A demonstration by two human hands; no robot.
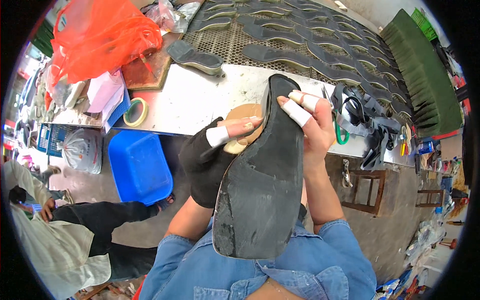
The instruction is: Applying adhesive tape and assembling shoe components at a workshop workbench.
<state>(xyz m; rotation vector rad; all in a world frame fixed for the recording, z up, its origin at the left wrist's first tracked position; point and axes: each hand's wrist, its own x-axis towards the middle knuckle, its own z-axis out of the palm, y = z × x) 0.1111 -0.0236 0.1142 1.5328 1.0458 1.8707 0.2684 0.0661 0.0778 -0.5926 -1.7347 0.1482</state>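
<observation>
A black shoe sole [265, 195] is held up in front of my chest, its wide end toward me and its narrow heel end pointing away. My left hand [205, 157], in a black fingerless glove with white tape on a finger, grips its left edge. On the right edge my right hand [317, 132] is closed, its white-taped fingertips pressing on the sole near the heel. Behind the sole, by my left fingers, a tan rounded piece [240, 112] shows in part; whether it is joined to the sole I cannot tell.
Rows of dark soles [270, 54] lie on a perforated bed [220, 47] beyond the white table [180, 110]. One loose sole [195, 57], a tape roll [136, 111], green-handled scissors [342, 134] and black strips [380, 135] surround the work. A blue tub [140, 167] and a person [65, 235] are at left.
</observation>
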